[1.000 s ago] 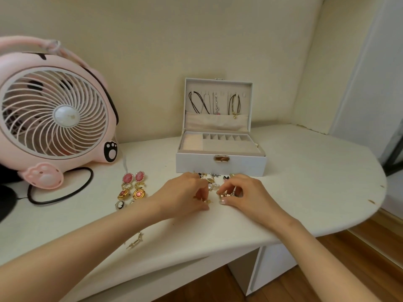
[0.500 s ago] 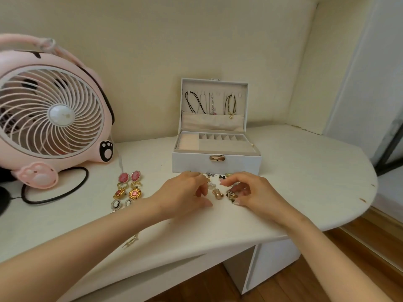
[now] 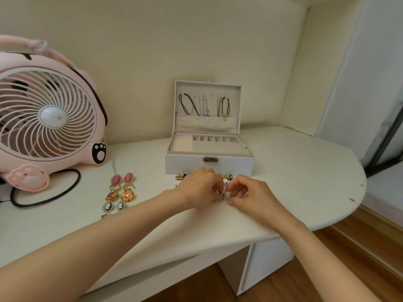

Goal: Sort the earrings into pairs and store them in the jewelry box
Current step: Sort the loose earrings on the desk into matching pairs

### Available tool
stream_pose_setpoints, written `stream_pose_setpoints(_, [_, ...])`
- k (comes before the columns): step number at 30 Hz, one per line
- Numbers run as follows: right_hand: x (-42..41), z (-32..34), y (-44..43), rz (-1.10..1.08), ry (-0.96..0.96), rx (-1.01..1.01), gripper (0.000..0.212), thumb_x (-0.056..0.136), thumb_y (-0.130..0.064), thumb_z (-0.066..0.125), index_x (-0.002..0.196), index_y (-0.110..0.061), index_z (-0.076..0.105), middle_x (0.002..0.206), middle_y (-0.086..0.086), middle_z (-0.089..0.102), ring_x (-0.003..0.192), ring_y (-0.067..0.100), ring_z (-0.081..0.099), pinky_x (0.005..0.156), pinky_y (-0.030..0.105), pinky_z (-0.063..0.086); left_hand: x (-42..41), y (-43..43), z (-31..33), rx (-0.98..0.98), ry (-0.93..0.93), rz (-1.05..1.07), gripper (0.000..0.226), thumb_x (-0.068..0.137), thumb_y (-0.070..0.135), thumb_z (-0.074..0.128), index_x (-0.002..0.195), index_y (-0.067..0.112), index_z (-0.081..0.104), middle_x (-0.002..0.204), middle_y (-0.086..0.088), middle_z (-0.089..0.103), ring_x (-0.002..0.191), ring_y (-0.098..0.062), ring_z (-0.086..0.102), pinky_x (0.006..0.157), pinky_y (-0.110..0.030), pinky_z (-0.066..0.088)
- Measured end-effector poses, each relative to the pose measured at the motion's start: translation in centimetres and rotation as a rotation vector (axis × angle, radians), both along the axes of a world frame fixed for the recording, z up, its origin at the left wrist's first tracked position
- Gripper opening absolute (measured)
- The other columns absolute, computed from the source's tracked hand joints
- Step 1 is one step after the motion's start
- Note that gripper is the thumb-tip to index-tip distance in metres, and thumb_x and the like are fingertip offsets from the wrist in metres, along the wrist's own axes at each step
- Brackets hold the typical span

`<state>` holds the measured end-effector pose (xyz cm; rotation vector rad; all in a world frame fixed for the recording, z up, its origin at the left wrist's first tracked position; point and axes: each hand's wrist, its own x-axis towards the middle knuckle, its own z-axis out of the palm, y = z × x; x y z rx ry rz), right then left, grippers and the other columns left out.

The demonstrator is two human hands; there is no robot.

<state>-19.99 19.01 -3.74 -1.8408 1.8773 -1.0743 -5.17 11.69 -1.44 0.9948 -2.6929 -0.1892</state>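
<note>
The white jewelry box (image 3: pixel 209 164) stands open at the back of the table, with necklaces hanging in its lid. Just in front of it lies a small heap of loose earrings (image 3: pixel 226 177), mostly hidden by my hands. My left hand (image 3: pixel 196 189) and my right hand (image 3: pixel 250 194) meet over the heap, and their fingertips pinch a small silver earring (image 3: pixel 225 194) between them. To the left, three sorted pairs lie in a column: pink oval earrings (image 3: pixel 122 179), gold round earrings (image 3: pixel 120 195) and black cameo earrings (image 3: pixel 113 206).
A pink fan (image 3: pixel 46 118) with a black cable (image 3: pixel 54 197) fills the left of the white table (image 3: pixel 294 171). One gold piece (image 3: pixel 104 216) shows beside my left forearm. The table's rounded edge drops off at the right and front, above a wooden floor.
Both hands have drawn closer together over the heap. The loose gold pieces seen between them half a second ago are now covered, and the fingertips hold a silver earring.
</note>
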Motion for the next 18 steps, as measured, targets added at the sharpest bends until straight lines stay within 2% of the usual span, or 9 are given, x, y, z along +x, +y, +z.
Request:
stream_pose_setpoints(4, [-0.4,0.0,0.1,-0.018,0.016,-0.011,0.021,0.078,-0.004,0.063,0.084,-0.023,0.066,0.082,-0.002,0.067,0.071,0.011,0.059,0.065,0.007,0.043,-0.3,0.1,-0.5,0.005,0.029,-0.015,0.019,0.084,0.031,0.063,0.098,0.018,0.062,0.105,-0.002,0.057,0.107,-0.021,0.047,0.08,-0.032,0.039])
stream_pose_setpoints(7, [-0.5,0.1,0.0,-0.058,0.0,-0.023,0.018,0.078,-0.006,0.064,0.08,-0.023,0.07,0.082,-0.004,0.07,0.066,0.004,0.057,0.063,0.004,0.04,-0.2,0.2,-0.3,-0.028,0.051,-0.036,0.017,0.085,0.032,0.061,0.097,0.019,0.06,0.103,0.001,0.057,0.105,-0.018,0.046,0.076,-0.03,0.038])
stream_pose_setpoints(12, [-0.7,0.2,-0.3,-0.072,0.039,-0.01,0.011,0.083,-0.015,0.066,0.083,-0.02,0.075,0.08,-0.008,0.07,0.07,-0.004,0.056,0.065,0.003,0.038,1.1,0.2,1.1,0.032,0.17,-0.068,0.013,0.086,0.029,0.062,0.092,0.018,0.06,0.084,0.012,0.057,0.081,-0.012,0.05,0.069,-0.025,0.038])
stream_pose_setpoints(15, [-0.7,0.2,-0.4,-0.05,0.082,0.011,0.008,0.081,-0.018,0.07,0.085,-0.021,0.076,0.085,-0.006,0.067,0.078,0.002,0.056,0.07,0.008,0.039,2.4,0.1,1.7,0.098,0.212,-0.061,0.013,0.085,0.024,0.064,0.093,0.014,0.062,0.084,0.009,0.06,0.076,-0.012,0.051,0.069,-0.026,0.042])
stream_pose_setpoints(18, [-0.2,0.3,-0.4,-0.042,0.172,0.047,0.012,0.075,-0.016,0.076,0.086,-0.02,0.075,0.083,-0.004,0.061,0.078,0.009,0.055,0.072,0.017,0.04,4.1,0.0,1.9,0.155,0.222,-0.046,0.012,0.083,0.022,0.066,0.091,0.014,0.062,0.085,0.003,0.064,0.073,-0.013,0.051,0.07,-0.03,0.045])
